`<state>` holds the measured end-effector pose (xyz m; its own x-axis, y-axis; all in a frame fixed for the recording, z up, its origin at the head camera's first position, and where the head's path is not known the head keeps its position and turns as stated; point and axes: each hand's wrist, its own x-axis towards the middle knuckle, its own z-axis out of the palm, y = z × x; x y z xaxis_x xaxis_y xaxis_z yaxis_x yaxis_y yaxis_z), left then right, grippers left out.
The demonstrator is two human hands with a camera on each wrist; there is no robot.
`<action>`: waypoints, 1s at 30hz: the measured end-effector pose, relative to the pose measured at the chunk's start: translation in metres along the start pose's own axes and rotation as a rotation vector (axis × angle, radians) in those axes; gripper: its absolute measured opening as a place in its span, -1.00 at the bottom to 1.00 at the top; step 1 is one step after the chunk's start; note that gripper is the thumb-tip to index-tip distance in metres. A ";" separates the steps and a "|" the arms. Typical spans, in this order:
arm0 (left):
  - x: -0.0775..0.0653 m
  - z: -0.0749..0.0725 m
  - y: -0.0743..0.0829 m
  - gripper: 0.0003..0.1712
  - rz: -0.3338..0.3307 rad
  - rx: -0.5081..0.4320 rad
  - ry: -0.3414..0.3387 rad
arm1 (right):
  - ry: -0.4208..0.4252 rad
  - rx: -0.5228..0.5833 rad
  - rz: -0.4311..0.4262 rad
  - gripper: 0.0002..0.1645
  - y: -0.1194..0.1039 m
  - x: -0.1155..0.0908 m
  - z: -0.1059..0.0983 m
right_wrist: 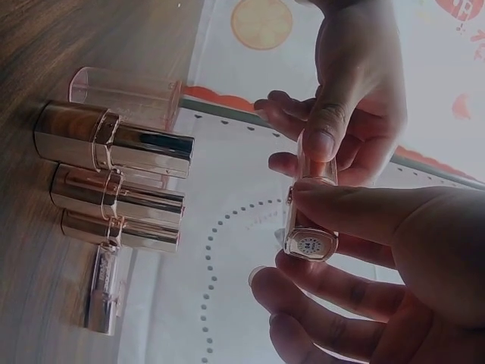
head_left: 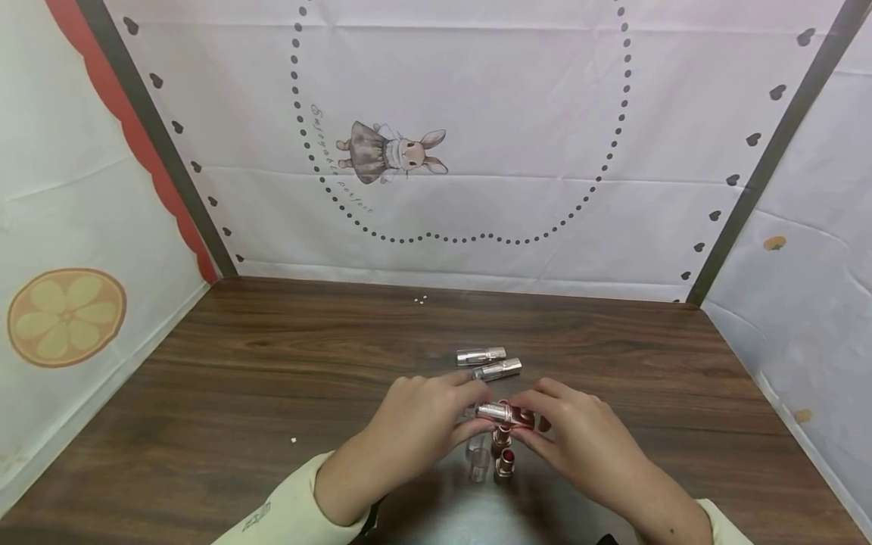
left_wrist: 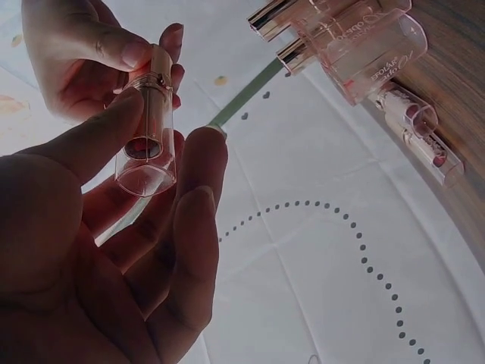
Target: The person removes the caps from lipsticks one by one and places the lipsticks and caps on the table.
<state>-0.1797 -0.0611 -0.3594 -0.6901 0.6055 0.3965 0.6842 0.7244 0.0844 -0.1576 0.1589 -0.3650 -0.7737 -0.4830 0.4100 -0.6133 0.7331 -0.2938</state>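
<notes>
Both hands meet over one lipstick [head_left: 493, 412] held above the table. My left hand [head_left: 424, 415] pinches its clear cap [left_wrist: 145, 173] between thumb and fingers. My right hand [head_left: 579, 433] pinches the shiny rose-gold base [right_wrist: 309, 241], whose end carries a small round label. In the left wrist view the dark red tip [left_wrist: 142, 147] shows inside the cap. Below the hands stand several uncapped lipsticks, one [head_left: 504, 466] nearest me with its red tip up. Clear caps [head_left: 479, 466] stand just left of them.
Two capped lipsticks lie beyond the hands, one [head_left: 481, 356] behind the other [head_left: 502, 369]. White specks [head_left: 421, 300] dot the back of the wooden table [head_left: 286, 371]. A printed cloth [head_left: 477, 113] rises behind it, with cloth at both sides.
</notes>
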 end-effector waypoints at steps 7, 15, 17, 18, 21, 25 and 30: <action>0.000 -0.003 0.001 -0.70 -0.022 0.011 -0.019 | -0.003 -0.019 0.009 -0.73 -0.002 0.002 -0.003; 0.000 -0.007 0.000 -0.72 -0.027 0.034 0.007 | 0.029 -0.100 0.034 -0.72 -0.001 0.002 -0.003; 0.000 -0.007 -0.001 -0.72 -0.033 0.044 0.026 | 0.044 -0.118 0.045 -0.71 0.000 0.002 -0.002; 0.000 -0.007 -0.002 -0.72 -0.035 0.050 0.035 | 0.052 -0.124 0.048 -0.71 0.001 0.002 -0.002; 0.000 -0.006 -0.004 -0.72 -0.037 0.048 0.039 | 0.067 -0.122 0.046 -0.70 0.003 0.002 -0.002; 0.002 -0.002 -0.008 -0.72 -0.048 0.005 0.005 | 0.071 -0.133 0.053 -0.69 0.007 0.002 -0.002; 0.003 0.004 -0.022 -0.73 -0.106 -0.070 -0.078 | 0.015 -0.086 0.097 -0.73 0.017 0.006 0.002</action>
<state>-0.1978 -0.0735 -0.3632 -0.7736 0.5526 0.3102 0.6195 0.7625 0.1866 -0.1732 0.1674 -0.3690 -0.8261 -0.4011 0.3959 -0.5191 0.8149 -0.2576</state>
